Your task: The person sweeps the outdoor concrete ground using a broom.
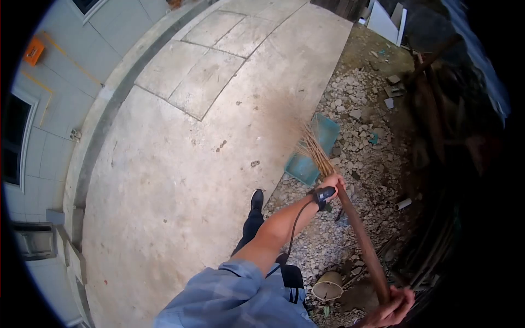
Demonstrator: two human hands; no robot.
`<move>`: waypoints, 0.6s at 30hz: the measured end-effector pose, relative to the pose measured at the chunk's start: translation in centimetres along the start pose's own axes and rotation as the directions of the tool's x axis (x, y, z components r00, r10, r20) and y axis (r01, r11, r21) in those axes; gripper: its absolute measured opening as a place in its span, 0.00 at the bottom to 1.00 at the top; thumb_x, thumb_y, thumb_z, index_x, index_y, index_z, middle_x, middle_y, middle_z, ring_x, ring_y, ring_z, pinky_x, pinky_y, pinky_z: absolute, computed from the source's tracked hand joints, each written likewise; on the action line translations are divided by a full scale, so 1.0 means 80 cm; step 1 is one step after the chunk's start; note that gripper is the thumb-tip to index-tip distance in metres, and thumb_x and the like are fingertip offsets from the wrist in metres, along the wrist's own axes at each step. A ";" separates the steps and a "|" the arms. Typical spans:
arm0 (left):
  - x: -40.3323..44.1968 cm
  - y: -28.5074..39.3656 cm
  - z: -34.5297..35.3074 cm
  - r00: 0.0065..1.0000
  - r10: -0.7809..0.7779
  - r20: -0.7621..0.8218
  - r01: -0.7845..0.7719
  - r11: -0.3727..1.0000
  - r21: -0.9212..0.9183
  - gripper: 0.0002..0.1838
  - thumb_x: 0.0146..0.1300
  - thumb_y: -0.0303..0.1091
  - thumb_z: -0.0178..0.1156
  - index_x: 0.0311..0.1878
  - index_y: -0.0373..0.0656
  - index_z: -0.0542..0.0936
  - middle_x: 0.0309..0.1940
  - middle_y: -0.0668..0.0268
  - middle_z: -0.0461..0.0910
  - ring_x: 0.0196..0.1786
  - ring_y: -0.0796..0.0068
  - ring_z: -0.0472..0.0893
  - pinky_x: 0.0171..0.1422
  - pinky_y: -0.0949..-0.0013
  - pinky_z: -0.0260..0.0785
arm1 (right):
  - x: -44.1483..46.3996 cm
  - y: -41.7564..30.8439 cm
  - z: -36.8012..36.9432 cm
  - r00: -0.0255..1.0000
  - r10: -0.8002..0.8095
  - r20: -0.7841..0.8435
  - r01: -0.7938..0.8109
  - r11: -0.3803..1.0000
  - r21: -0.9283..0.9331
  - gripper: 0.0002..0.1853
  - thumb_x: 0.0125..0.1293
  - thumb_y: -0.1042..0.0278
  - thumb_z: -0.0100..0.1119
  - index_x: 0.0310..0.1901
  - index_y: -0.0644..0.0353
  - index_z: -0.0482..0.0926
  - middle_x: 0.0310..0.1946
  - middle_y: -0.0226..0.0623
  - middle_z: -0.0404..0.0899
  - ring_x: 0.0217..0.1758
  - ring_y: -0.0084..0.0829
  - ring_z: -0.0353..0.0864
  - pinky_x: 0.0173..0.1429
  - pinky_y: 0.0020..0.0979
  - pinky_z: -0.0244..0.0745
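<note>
A long broom (361, 235) with a brown wooden handle runs from the lower right up to its spread, thin bristles, which fan out over the concrete edge. My left hand (332, 185), with a black device strapped at the wrist, is wrapped round the handle just below the bristles. Near the lower end of the handle, my right hand (391, 309) is closed round the wood. A teal plastic basket (327, 131) lies beneath the bristles, partly hidden by them, at the border of concrete and gravel.
Pale concrete (175, 164) spreads to the left, bounded by a curb and a tiled wall. Rubble (355, 101) covers the ground at right. A bucket (327, 286) stands near my body. Dark poles and clutter line the far right.
</note>
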State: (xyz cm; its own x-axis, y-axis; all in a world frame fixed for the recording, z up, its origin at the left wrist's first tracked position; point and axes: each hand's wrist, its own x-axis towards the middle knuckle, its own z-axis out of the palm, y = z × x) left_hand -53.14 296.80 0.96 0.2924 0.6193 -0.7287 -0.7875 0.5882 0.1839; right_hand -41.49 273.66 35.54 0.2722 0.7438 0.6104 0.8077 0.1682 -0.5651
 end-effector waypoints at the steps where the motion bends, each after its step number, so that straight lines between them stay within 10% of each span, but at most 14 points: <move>1: -0.021 0.036 -0.020 0.999 0.004 0.052 -0.008 0.998 0.065 0.08 0.48 0.30 0.48 0.17 0.42 0.65 0.14 0.61 0.69 0.16 0.68 0.69 0.20 0.70 0.62 | 0.009 -0.004 0.032 0.999 0.045 0.016 -0.045 0.999 0.007 0.06 0.59 0.76 0.45 0.35 0.67 0.71 0.26 0.37 0.69 0.24 0.24 0.69 0.29 0.22 0.67; 5: -0.061 0.077 -0.109 0.975 0.036 -0.221 -0.137 0.875 -0.464 0.04 0.47 0.26 0.52 0.23 0.41 0.67 0.14 0.65 0.66 0.21 0.69 0.70 0.27 0.67 0.66 | 0.094 -0.007 0.116 0.976 0.134 0.170 -0.161 0.975 0.154 0.07 0.58 0.73 0.44 0.35 0.63 0.71 0.20 0.31 0.67 0.19 0.19 0.67 0.25 0.20 0.65; 7: -0.103 0.092 -0.160 0.956 0.073 -0.283 -0.213 0.836 -0.506 0.02 0.47 0.23 0.49 0.22 0.41 0.67 0.17 0.65 0.68 0.22 0.69 0.69 0.31 0.66 0.66 | 0.131 -0.029 0.165 0.917 0.283 0.281 -0.313 0.948 0.065 0.08 0.58 0.68 0.46 0.34 0.62 0.72 0.18 0.30 0.68 0.16 0.20 0.69 0.21 0.20 0.65; 8: -0.088 0.076 -0.223 0.897 0.261 -0.357 -0.330 0.932 -0.149 0.03 0.47 0.23 0.47 0.21 0.41 0.68 0.17 0.65 0.68 0.24 0.70 0.69 0.33 0.69 0.65 | 0.139 -0.039 0.209 0.862 0.359 0.359 -0.400 0.915 0.045 0.08 0.57 0.68 0.46 0.34 0.62 0.72 0.18 0.31 0.69 0.16 0.20 0.70 0.20 0.20 0.65; 9: -0.091 0.074 -0.281 0.914 0.274 -0.300 -0.385 0.819 -0.425 0.05 0.45 0.23 0.44 0.19 0.42 0.68 0.17 0.65 0.67 0.25 0.72 0.69 0.36 0.69 0.65 | 0.135 -0.019 0.245 0.816 0.301 0.494 -0.411 0.903 0.128 0.07 0.57 0.70 0.46 0.34 0.63 0.72 0.18 0.30 0.69 0.17 0.21 0.72 0.20 0.20 0.65; 11: -0.112 0.065 -0.369 0.815 0.270 -0.512 -0.480 0.810 -0.337 0.04 0.41 0.27 0.47 0.15 0.44 0.65 0.15 0.65 0.65 0.22 0.70 0.67 0.36 0.71 0.64 | 0.110 0.016 0.320 0.698 0.253 0.670 -0.521 0.821 0.233 0.06 0.58 0.73 0.45 0.34 0.64 0.71 0.16 0.30 0.70 0.17 0.22 0.73 0.21 0.20 0.66; 12: -0.132 0.073 -0.392 0.875 -0.035 -0.483 -0.349 0.646 -0.679 0.04 0.40 0.27 0.47 0.15 0.45 0.64 0.14 0.66 0.65 0.20 0.72 0.66 0.31 0.73 0.64 | 0.100 0.020 0.348 0.630 0.270 0.728 -0.607 0.756 0.245 0.06 0.58 0.75 0.44 0.34 0.64 0.71 0.16 0.29 0.69 0.17 0.22 0.73 0.22 0.20 0.67; 14: -0.105 0.001 -0.543 0.823 0.068 -0.563 -0.499 0.560 -0.661 0.08 0.37 0.29 0.52 0.13 0.47 0.63 0.15 0.69 0.68 0.20 0.71 0.68 0.32 0.68 0.66 | 0.093 0.020 0.382 0.656 0.247 0.713 -0.607 0.734 0.304 0.06 0.59 0.76 0.42 0.34 0.64 0.71 0.15 0.29 0.68 0.18 0.22 0.73 0.22 0.21 0.68; 15: -0.173 0.042 -0.450 0.776 0.446 -0.447 -0.404 0.895 0.191 0.08 0.35 0.29 0.54 0.15 0.45 0.63 0.16 0.69 0.68 0.20 0.74 0.67 0.29 0.72 0.64 | 0.094 0.019 0.390 0.666 0.249 0.703 -0.624 0.703 0.342 0.06 0.59 0.76 0.42 0.34 0.64 0.71 0.15 0.29 0.68 0.18 0.21 0.72 0.23 0.20 0.68; 16: -0.260 0.103 -0.324 0.605 0.753 -0.260 -0.108 0.401 0.910 0.10 0.33 0.29 0.56 0.17 0.43 0.63 0.16 0.70 0.67 0.20 0.77 0.66 0.26 0.76 0.63 | 0.098 0.020 0.388 0.665 0.249 0.705 -0.627 0.699 0.344 0.06 0.59 0.76 0.42 0.34 0.64 0.71 0.15 0.29 0.68 0.18 0.21 0.72 0.23 0.20 0.68; 18: -0.270 0.123 -0.286 0.547 0.770 -0.329 -0.264 0.531 0.805 0.11 0.34 0.31 0.57 0.17 0.43 0.63 0.15 0.73 0.68 0.20 0.76 0.67 0.28 0.77 0.64 | 0.114 0.028 0.382 0.713 0.288 0.640 -0.617 0.691 0.376 0.06 0.60 0.74 0.43 0.35 0.64 0.71 0.14 0.29 0.68 0.17 0.21 0.72 0.22 0.20 0.67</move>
State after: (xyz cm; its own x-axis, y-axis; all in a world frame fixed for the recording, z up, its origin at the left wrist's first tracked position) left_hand -79.64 277.32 3.37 -0.6249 0.6207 -0.4736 -0.0588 0.5675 0.8213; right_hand -53.21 300.63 22.90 0.0917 0.9923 -0.0827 0.1939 -0.0993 -0.9760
